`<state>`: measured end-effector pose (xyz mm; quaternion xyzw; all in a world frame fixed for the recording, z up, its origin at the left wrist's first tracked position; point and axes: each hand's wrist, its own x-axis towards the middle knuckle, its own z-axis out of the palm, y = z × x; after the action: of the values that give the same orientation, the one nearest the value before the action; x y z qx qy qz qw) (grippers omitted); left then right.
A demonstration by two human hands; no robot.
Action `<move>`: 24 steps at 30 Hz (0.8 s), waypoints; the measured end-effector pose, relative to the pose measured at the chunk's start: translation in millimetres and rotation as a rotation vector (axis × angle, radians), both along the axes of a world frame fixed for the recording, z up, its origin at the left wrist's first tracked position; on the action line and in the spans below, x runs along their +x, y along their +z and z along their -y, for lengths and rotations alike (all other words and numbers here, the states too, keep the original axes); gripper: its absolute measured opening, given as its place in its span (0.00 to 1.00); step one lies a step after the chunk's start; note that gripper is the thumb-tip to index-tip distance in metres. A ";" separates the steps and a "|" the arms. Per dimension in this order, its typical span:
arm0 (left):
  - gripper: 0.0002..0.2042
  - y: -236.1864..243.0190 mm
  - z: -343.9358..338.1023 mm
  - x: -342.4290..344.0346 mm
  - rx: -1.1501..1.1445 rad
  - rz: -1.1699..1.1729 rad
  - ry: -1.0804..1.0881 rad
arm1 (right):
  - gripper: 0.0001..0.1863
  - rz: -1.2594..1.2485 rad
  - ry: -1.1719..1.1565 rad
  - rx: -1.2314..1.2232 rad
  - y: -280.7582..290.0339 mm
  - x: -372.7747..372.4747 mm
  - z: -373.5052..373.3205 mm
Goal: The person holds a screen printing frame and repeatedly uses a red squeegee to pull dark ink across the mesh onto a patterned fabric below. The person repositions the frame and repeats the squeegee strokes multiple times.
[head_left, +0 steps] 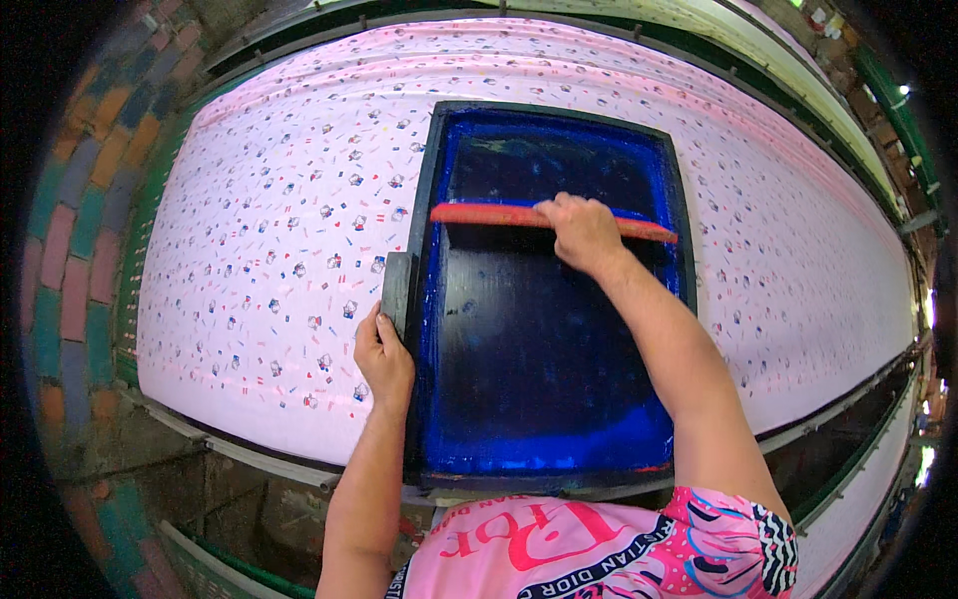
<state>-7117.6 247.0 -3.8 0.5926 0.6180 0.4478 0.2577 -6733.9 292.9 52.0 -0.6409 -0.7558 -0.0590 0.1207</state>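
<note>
A dark-framed printing screen (pixel 559 349), smeared with blue ink, lies flat on pale pink printed fabric (pixel 269 230). Across its upper half runs a long red squeegee (pixel 489 214). My right hand (pixel 584 230) has its fingers wrapped over the top of the squeegee near the middle. At the screen's left side my left hand (pixel 384 354) grips a dark wooden side handle (pixel 396 285), thumb on top. Thick bright blue ink (pixel 589 446) pools along the screen's near end. The squeegee's lower edge is hidden from view.
The fabric covers a long table with a metal rail (pixel 239 446) along its near edge. Coloured paving bricks (pixel 75 270) show on the floor to the left. Beyond the far edge stretches another table with pale yellowish cloth (pixel 768 50).
</note>
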 end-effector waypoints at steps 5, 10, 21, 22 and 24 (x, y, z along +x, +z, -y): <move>0.15 4.6 -0.7 3.8 0.046 -0.112 0.038 | 0.15 0.039 -0.082 -0.022 -2.4 40.5 -88.0; 0.15 12.0 -2.0 10.6 0.001 -0.141 0.069 | 0.20 0.025 -0.129 -0.054 -2.2 76.1 -143.9; 0.16 7.8 0.9 6.9 -0.032 -0.149 0.079 | 0.27 0.035 -0.133 -0.065 2.5 114.0 -164.6; 0.16 6.8 1.0 7.0 -0.037 -0.151 0.078 | 0.26 0.075 -0.126 -0.063 1.5 117.5 -164.2; 0.16 8.0 0.9 6.2 -0.028 -0.148 0.083 | 0.25 0.071 -0.134 -0.204 19.4 114.9 -171.7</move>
<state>-7111.4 246.1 4.3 0.5943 0.6656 0.4044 0.2009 -6619.0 464.5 71.4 -0.6963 -0.7172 -0.0123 0.0236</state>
